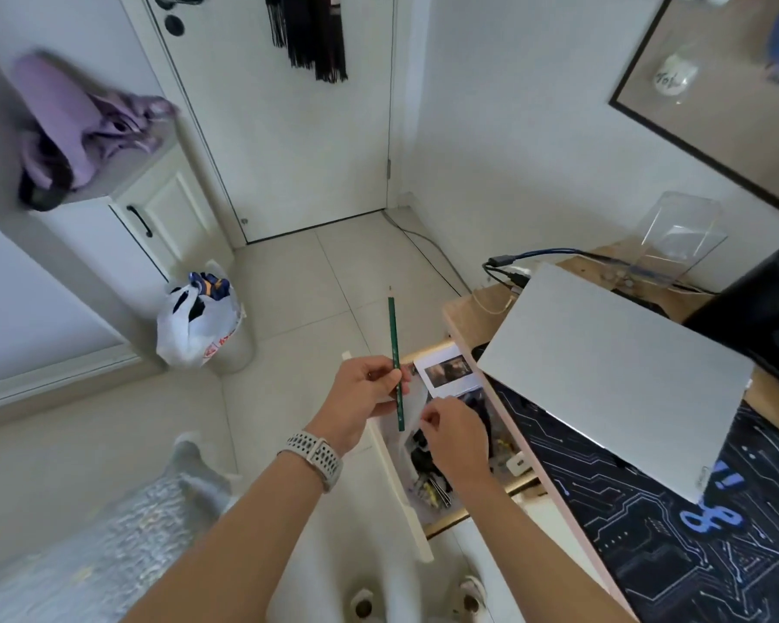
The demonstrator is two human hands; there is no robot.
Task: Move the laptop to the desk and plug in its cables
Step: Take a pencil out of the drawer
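Note:
A closed silver laptop (612,375) lies on the wooden desk (464,310) at the right, partly over a dark circuit-pattern mat (626,510). Black and blue cables (509,267) lie loose at the desk's far left corner, just beyond the laptop. Over an open desk drawer (428,528), my left hand (365,397) pinches a green pencil (396,353) held upright. My right hand (455,438) pinches the edge of a clear plastic bag (412,411) just above the drawer's contents.
The drawer holds a photo card (448,370), binder clips and small items. A black device (770,312) and a clear stand (684,236) sit behind the laptop. A white bin with a plastic bag (199,326) stands on the tiled floor near a cabinet and the door.

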